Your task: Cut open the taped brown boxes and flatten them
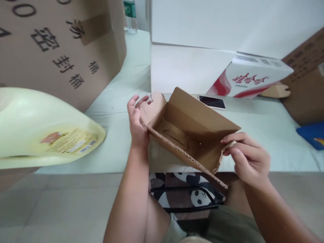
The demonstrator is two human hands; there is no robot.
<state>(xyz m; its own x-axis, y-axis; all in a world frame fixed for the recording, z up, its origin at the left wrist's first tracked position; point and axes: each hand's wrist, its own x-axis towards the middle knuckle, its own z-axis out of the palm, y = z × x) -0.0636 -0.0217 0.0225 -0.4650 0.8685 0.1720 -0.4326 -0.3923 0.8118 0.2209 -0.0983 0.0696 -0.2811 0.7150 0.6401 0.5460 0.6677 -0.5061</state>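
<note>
Between my hands, above the front edge of a table with a pale green cover, is a brown cardboard box [187, 135], tilted and with its top open. My left hand [138, 119] grips its left end, beside a raised flap [154, 106] with a notched edge; some fingertips are hidden behind the cardboard. At the opposite end, my right hand [249, 157] pinches the torn, rough edge of the right wall [219, 158] between thumb and fingers. Creases and small points of light show in the box's bottom.
A large printed carton [63, 50] and a pale yellow container [50, 128] stand left. Behind are a white box [189, 67], a red-and-white carton [249, 76] and a phone [212, 102]. A bottle [131, 17] is at the back; a panda-print bag [187, 194] sits below the edge.
</note>
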